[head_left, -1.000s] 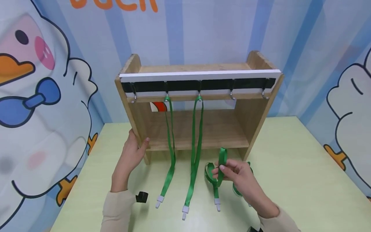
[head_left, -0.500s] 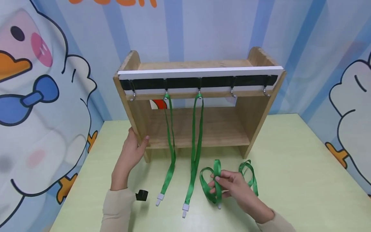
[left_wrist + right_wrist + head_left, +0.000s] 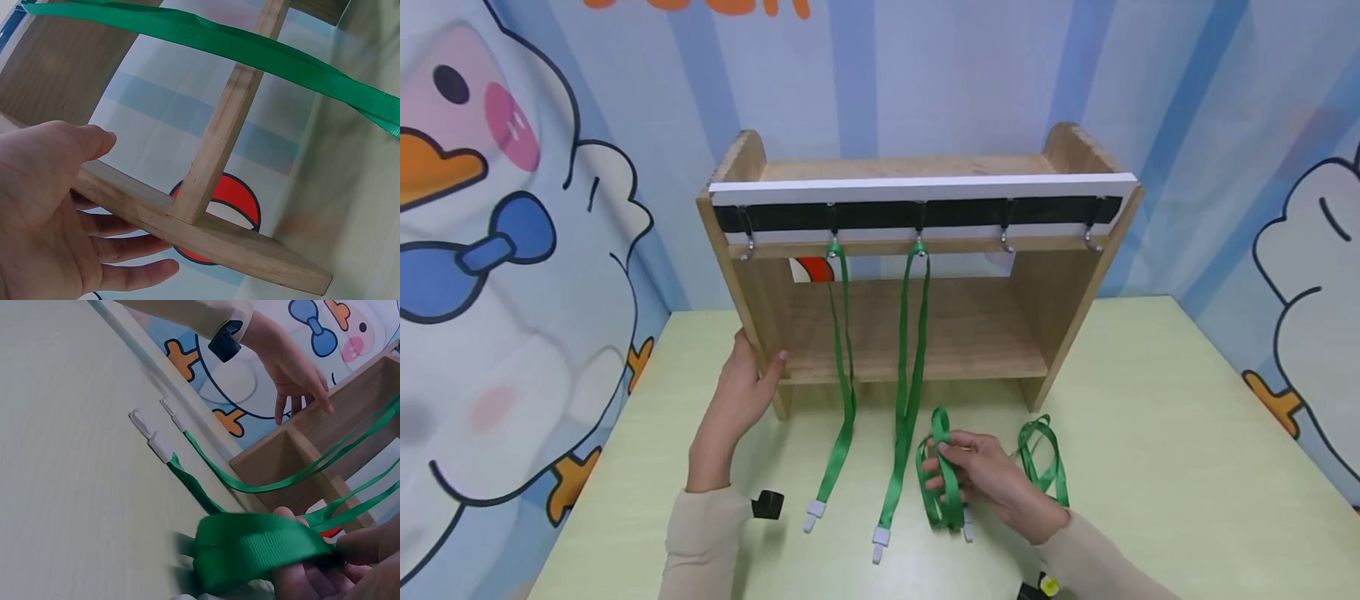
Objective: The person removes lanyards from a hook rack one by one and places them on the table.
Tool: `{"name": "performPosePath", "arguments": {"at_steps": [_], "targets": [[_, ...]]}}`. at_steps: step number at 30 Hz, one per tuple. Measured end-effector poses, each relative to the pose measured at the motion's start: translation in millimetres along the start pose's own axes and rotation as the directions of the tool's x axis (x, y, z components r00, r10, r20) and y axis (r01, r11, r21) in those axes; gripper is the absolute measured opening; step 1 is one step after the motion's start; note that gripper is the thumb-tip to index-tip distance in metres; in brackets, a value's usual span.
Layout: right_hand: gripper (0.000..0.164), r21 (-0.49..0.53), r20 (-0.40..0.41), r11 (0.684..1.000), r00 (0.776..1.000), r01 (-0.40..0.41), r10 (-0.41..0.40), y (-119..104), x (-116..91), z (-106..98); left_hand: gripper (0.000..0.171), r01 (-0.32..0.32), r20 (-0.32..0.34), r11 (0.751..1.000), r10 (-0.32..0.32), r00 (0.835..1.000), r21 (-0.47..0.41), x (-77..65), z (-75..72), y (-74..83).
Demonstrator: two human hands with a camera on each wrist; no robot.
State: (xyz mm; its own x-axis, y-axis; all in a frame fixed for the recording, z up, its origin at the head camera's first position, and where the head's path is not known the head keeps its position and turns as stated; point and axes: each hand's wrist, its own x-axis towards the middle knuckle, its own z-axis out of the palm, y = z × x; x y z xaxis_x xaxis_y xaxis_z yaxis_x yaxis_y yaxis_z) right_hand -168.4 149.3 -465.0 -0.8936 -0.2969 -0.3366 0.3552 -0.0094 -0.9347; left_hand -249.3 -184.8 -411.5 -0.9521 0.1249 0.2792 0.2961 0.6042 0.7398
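A small wooden shelf (image 3: 977, 333) stands on the table. My left hand (image 3: 737, 408) holds its left side panel (image 3: 144, 203), the thumb on one side and the fingers on the other. In front of the shelf's lower right, my right hand (image 3: 992, 479) pinches a looped green lanyard (image 3: 951, 496) between thumb and fingers. The lanyard's white clip (image 3: 967, 527) hangs low near the table. Two more green lanyards, one left (image 3: 842, 433) and one nearer the middle (image 3: 898, 467), hang from hooks on the shelf, clips down.
A white rail with a black strip (image 3: 962, 214) spans the shelf's top front. Bare hooks show at the far left (image 3: 747, 246) and on the right (image 3: 1006, 242). Another green lanyard (image 3: 1058, 471) lies on the table (image 3: 1172, 467) behind my right hand. A printed backdrop (image 3: 955, 75) stands behind.
My right hand has lowered and shifted left with the lanyard, whose loops are gathered closer to the fingers. My left hand stays on the side panel.
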Motion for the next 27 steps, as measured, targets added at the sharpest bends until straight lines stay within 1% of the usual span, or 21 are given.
{"name": "performPosePath", "arguments": {"at_steps": [4,8,16,18,21,24,27], "targets": [[0.036,0.057,-0.001,0.998,0.999,-0.032,0.032,6.8,6.1,2.2,0.07,0.006,0.012,1.0,-0.006,1.0,-0.012,-1.2,2.7,-0.5],[0.034,0.097,0.008,0.995,0.999,-0.035,0.034,10.6,7.9,3.0,0.07,0.009,0.013,1.0,-0.009,1.0,-0.008,-2.2,3.7,0.0],[0.037,0.086,0.015,0.996,1.0,-0.019,0.018,9.3,4.8,4.4,0.072,0.022,0.018,1.0,-0.022,1.0,0.009,-2.4,1.9,2.4],[0.039,0.059,0.007,0.998,1.0,-0.018,0.018,8.2,2.0,5.2,0.072,0.022,0.019,1.0,-0.023,1.0,0.008,-2.3,1.5,2.1],[0.042,-0.019,-0.01,1.0,1.0,-0.014,0.013,5.0,-5.2,5.9,0.072,0.017,0.014,1.0,-0.017,1.0,0.007,-1.8,1.5,1.1],[0.04,-0.105,-0.033,0.994,0.999,-0.006,0.003,1.6,-13.8,5.5,0.073,0.011,0.01,1.0,-0.011,1.0,0.005,-0.6,1.4,0.5],[0.04,-0.156,-0.054,0.988,0.999,-0.014,0.005,-1.5,-22.3,5.5,0.073,0.011,0.01,1.0,-0.011,1.0,0.007,0.4,0.7,0.5]]}}
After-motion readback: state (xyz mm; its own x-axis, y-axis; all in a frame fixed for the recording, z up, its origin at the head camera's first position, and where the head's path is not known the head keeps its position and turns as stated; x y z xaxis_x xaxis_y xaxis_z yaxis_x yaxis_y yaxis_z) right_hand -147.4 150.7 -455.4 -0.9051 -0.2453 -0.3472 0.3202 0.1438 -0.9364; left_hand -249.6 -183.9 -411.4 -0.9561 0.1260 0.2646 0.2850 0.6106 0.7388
